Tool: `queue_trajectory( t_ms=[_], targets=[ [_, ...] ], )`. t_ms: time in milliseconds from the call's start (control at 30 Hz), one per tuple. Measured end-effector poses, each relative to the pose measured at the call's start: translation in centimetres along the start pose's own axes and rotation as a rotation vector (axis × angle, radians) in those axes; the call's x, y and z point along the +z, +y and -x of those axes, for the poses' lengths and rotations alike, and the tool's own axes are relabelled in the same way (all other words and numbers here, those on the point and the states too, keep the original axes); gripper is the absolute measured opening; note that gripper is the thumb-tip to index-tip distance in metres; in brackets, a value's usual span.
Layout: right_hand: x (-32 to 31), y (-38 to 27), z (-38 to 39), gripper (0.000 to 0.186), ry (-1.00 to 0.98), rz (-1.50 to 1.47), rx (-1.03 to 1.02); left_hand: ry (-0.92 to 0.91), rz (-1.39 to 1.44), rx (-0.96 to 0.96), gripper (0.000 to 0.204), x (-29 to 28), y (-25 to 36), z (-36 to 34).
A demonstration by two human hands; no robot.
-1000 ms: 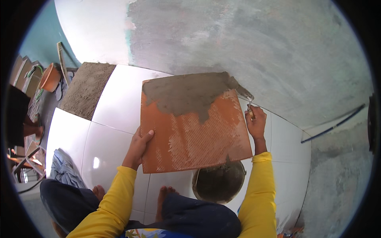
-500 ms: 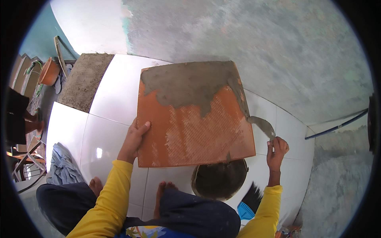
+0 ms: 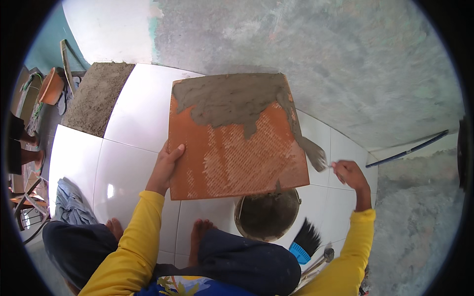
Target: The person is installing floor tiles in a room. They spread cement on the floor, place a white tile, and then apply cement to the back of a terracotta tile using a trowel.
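My left hand (image 3: 166,166) grips the left edge of a large square tile (image 3: 197,167), thumb over its orange-brown ribbed back. Grey wet mortar (image 3: 222,98) covers the far part of that back and runs in a strip down its right side. On the right, my right hand (image 3: 349,173) is closed round the handle of a small trowel (image 3: 312,152), whose mortar-coated blade meets the tile's right edge. Beneath the near edge of the tile stands a dark bucket (image 3: 265,217), partly hidden by it.
White glossy tiles (image 3: 136,108) cover the floor, with a rough mortar patch (image 3: 96,96) at far left. A blue brush with black bristles (image 3: 305,241) lies right of the bucket. Nearby are a grey cloth (image 3: 71,202), an orange basin (image 3: 51,86), a grey wall (image 3: 321,54) and another person's feet (image 3: 34,153).
My right hand has swung outward to the right, and the trowel's blade has turned at the tile's right edge. The left hand keeps its hold on the tile.
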State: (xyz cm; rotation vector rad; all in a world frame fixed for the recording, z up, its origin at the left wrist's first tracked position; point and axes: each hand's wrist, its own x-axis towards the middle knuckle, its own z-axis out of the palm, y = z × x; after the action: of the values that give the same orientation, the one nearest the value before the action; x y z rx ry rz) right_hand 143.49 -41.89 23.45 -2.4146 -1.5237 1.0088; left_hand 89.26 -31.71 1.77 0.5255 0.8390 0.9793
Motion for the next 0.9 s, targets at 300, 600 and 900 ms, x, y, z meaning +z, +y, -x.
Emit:
queue_trajectory(
  t_ms=[300, 600, 900],
  targets=[
    [1.7, -11.5, 0.0, 0.038, 0.08, -0.147, -0.032, 0.004, 0.017, 0.0, 0.057, 0.5, 0.6, 0.6],
    [6.3, -19.4, -3.5, 0.048, 0.013, 0.441, -0.011, -0.052, 0.119, 0.029, 0.058, 0.3, 0.0, 0.1],
    [13.7, -21.2, 8.6, 0.037, 0.059, -0.06, 0.134, -0.064, 0.162, 0.002, 0.052, 0.1, 1.6, 0.5]
  ],
)
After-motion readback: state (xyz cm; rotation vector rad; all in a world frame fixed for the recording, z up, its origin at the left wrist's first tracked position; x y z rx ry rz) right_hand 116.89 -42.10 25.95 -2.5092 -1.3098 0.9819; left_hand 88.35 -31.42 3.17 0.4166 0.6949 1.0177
